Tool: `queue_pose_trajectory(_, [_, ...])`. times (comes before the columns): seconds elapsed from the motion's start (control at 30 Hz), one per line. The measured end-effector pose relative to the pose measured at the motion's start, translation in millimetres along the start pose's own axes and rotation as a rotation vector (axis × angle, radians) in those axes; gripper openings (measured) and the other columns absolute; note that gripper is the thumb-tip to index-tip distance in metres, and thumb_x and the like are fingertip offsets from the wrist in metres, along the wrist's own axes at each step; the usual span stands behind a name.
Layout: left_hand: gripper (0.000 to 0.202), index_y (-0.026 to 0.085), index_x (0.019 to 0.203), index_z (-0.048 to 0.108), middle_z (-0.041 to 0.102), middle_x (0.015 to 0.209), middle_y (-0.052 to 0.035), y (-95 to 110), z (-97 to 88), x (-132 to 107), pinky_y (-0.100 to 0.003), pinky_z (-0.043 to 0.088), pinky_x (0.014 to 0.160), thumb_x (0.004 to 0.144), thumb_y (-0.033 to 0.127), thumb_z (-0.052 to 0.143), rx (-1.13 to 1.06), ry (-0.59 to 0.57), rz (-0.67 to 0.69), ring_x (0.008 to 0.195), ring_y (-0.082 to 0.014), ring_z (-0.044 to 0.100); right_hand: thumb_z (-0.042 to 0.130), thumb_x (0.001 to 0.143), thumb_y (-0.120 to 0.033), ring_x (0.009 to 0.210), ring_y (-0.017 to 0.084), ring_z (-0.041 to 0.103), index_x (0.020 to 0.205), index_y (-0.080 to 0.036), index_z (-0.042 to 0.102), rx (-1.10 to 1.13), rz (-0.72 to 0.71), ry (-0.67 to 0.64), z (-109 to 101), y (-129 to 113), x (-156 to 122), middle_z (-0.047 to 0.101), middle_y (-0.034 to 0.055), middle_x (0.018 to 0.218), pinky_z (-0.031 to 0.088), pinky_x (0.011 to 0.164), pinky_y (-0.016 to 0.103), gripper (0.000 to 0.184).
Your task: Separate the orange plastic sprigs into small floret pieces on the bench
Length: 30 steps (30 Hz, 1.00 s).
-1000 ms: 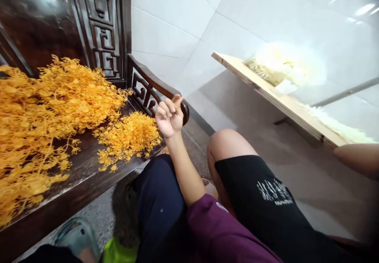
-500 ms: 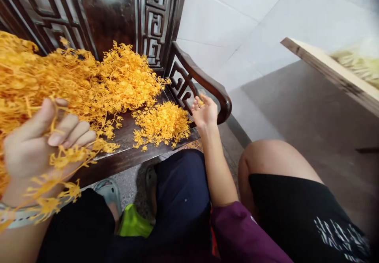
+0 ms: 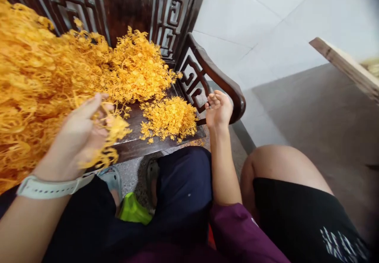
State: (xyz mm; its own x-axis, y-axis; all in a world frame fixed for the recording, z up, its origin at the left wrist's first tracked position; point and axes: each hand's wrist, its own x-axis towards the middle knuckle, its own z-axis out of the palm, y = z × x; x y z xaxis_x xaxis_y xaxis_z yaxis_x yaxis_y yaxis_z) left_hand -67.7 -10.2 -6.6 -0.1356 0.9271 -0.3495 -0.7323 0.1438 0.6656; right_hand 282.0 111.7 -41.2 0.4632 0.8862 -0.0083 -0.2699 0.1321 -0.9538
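A big heap of yellow plastic sprigs (image 3: pixel 44 73) covers the dark wooden bench seat (image 3: pixel 133 142). My left hand (image 3: pixel 79 137), with a white watch (image 3: pixel 44 187) on the wrist, is at the heap's near edge. Its fingers are curled round a bunch of yellow sprigs (image 3: pixel 114 131) that hangs over the seat's front edge. A smaller pile of short yellow pieces (image 3: pixel 170 117) lies at the seat's right end. Another person's hand (image 3: pixel 218 109), on an arm with a purple sleeve (image 3: pixel 237 231), is held palm up beside that pile, near the armrest (image 3: pixel 220 79). My right hand is out of view.
The carved bench back (image 3: pixel 166 6) rises behind the heap. The other person's navy-clad leg (image 3: pixel 183 184) and a bare knee in black shorts (image 3: pixel 281 168) fill the foreground. A green item (image 3: pixel 133 211) lies on the floor. A wooden board edge (image 3: pixel 346 66) juts in at right.
The view swung left. My left hand came into view holding sprigs and moved up toward the heap. The other person's hand stayed by the armrest, opening slightly.
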Motion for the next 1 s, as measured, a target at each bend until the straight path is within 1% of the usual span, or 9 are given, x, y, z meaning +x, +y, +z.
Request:
queue_pose_trajectory(0.1, [0.006,0.018,0.094,0.068,0.079,0.091,-0.0013,-15.8,11.5,-7.4,-0.017,0.055,0.061,0.1,0.018,0.068,0.097,-0.009,0.017,0.071,-0.0079,0.064,0.07,0.078,-0.028,0.063,0.01,0.057,0.085,-0.022,0.066,-0.055,-0.12,-0.142,11.8,0.4,-18.6,0.06,-0.0044,0.068,0.042,0.061,0.023,0.01])
queue_pose_trajectory(0.2, [0.011,0.017,0.103,0.069,0.08,0.102,-0.0065,-24.5,18.0,-12.7,-0.02,0.059,0.067,0.098,0.026,0.074,0.18,-0.009,0.033,0.072,-0.0089,0.069,0.073,0.087,-0.032,0.062,0.012,0.054,0.087,-0.022,0.071,-0.113,-0.166,-0.425,27.3,-3.5,-50.7,0.062,-0.0016,0.068,0.043,0.061,0.026,0.01])
queue_pose_trajectory(0.33, [0.03,0.019,0.122,0.068,0.079,0.114,-0.0099,-24.2,17.3,-17.9,-0.024,0.062,0.073,0.093,0.022,0.077,0.257,-0.097,0.016,0.084,-0.0138,0.075,0.068,0.1,-0.04,0.076,0.015,0.061,0.106,-0.024,0.076,-0.27,-0.124,-0.813,45.6,-10.6,-98.8,0.072,0.0023,0.088,0.049,0.072,0.031,0.018])
queue_pose_trajectory(0.47, [0.045,0.023,0.132,0.069,0.079,0.116,-0.0088,-20.6,17.1,-22.9,-0.024,0.063,0.078,0.089,0.018,0.079,0.287,-0.185,0.011,0.095,-0.017,0.076,0.075,0.098,-0.041,0.1,0.018,0.065,0.123,-0.026,0.073,-0.403,-0.095,-1.096,55.7,-6.4,-124.0,0.073,0.0044,0.112,0.052,0.088,0.035,0.029])
queue_pose_trajectory(0.53, [0.05,0.027,0.136,0.068,0.078,0.117,-0.0078,-20.1,17.5,-25.1,-0.024,0.063,0.081,0.088,0.018,0.08,0.287,-0.219,0.027,0.104,-0.0189,0.076,0.078,0.096,-0.038,0.099,0.018,0.064,0.121,-0.025,0.073,-0.404,-0.065,-1.201,57.8,-1.4,-128.0,0.073,0.0042,0.111,0.051,0.088,0.034,0.029])
queue_pose_trajectory(0.6, [0.056,0.029,0.139,0.067,0.077,0.121,-0.0076,-20.2,17.9,-26.8,-0.026,0.063,0.087,0.087,0.017,0.081,0.277,-0.245,0.051,0.113,-0.021,0.074,0.079,0.095,-0.035,0.09,0.016,0.062,0.112,-0.023,0.073,-0.371,-0.041,-1.227,59.2,2.4,-129.8,0.071,0.0022,0.101,0.05,0.082,0.032,0.021])
queue_pose_trajectory(0.77, [0.074,0.028,0.139,0.065,0.071,0.134,-0.0091,-19.3,20.8,-27.7,-0.027,0.062,0.094,0.072,0.004,0.086,0.271,-0.265,0.076,0.127,-0.0244,0.068,0.079,0.094,-0.035,0.071,0.013,0.056,0.101,-0.024,0.07,-0.239,-0.02,-1.09,63.6,0.1,-133.0,0.063,-0.0019,0.08,0.047,0.068,0.029,0.016])
queue_pose_trajectory(0.87, [0.064,0.025,0.132,0.067,0.074,0.124,-0.0091,-19.5,21.4,-26.0,-0.027,0.062,0.087,0.073,0.005,0.085,0.292,-0.227,0.072,0.108,-0.0204,0.073,0.082,0.092,-0.03,0.073,0.013,0.057,0.103,-0.025,0.071,-0.192,-0.015,-1.079,64.4,-3.9,-133.7,0.064,-0.0019,0.083,0.048,0.069,0.028,0.016])
queue_pose_trajectory(1.0, [0.031,0.019,0.111,0.075,0.076,0.098,-0.0059,-23.3,18.3,-24.2,-0.026,0.058,0.074,0.082,0.019,0.084,0.416,-0.213,0.129,0.079,-0.0136,0.069,0.08,0.094,-0.03,0.082,0.014,0.059,0.106,-0.024,0.072,-0.244,-0.028,-1.135,61.8,-3.9,-133.0,0.066,0.0003,0.093,0.049,0.077,0.031,0.016])
